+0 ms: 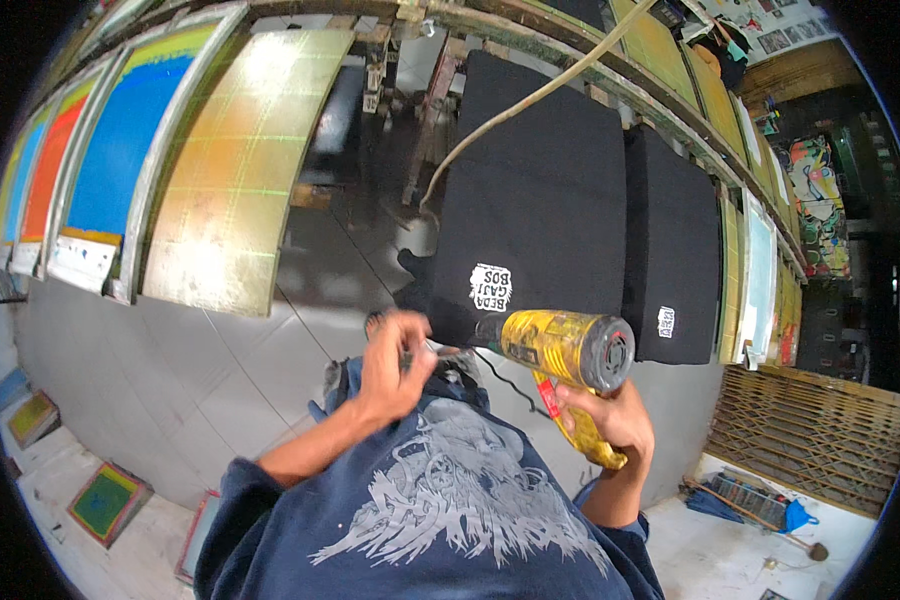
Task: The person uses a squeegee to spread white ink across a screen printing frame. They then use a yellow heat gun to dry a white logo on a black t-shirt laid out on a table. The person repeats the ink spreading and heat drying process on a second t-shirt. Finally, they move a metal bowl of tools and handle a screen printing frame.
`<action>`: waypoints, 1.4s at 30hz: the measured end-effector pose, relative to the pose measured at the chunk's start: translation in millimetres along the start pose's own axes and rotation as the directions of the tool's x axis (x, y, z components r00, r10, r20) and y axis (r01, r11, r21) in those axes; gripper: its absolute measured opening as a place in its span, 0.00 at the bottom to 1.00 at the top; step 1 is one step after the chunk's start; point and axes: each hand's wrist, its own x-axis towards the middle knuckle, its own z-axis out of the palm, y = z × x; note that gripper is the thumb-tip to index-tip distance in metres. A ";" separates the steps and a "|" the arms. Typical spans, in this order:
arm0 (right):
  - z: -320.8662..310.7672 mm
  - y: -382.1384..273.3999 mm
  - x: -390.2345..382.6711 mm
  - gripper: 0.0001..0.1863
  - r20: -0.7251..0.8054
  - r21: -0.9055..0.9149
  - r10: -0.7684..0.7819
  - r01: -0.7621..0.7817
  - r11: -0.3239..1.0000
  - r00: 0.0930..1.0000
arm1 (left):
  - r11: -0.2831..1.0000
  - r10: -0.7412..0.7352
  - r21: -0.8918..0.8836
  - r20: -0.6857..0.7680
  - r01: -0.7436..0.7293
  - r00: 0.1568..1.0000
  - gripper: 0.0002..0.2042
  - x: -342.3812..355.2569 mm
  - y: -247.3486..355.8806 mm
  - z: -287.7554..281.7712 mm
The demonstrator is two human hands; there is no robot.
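My right hand is wrapped round the handle of a yellow heat gun, worn and stained, with its dark nozzle pointing left. The nozzle overlaps the near edge of a black cloth laid over a flat board; I cannot tell whether they touch. A white printed patch sits near that edge. To the left of the nozzle, my left hand is raised with its fingers curled and pinched together. Whatever may be between the fingertips is too small to make out. A dark cord hangs below the gun.
A second black cloth with a smaller white print lies to the right. Bare yellowish boards and a blue-coated screen frame line the left. A pale cable crosses above the cloth. A folding metal gate stands at right.
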 end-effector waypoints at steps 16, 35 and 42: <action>190.7 13.9 85.0 0.23 0.106 0.368 -0.663 0.590 0.719 0.742 | 0.859 -0.321 -0.494 -0.311 0.136 0.895 0.36 1.2 64.1 -66.0; 228.6 18.4 100.5 0.27 0.232 0.779 -0.548 0.184 0.600 0.804 | 0.921 -0.300 -0.320 -0.214 0.223 0.930 0.26 28.7 90.2 -106.3; 224.1 15.6 103.8 0.24 0.560 0.805 -0.545 -0.253 0.537 0.624 | 0.868 -0.400 -0.400 -0.214 0.294 0.891 0.25 35.6 99.9 -118.0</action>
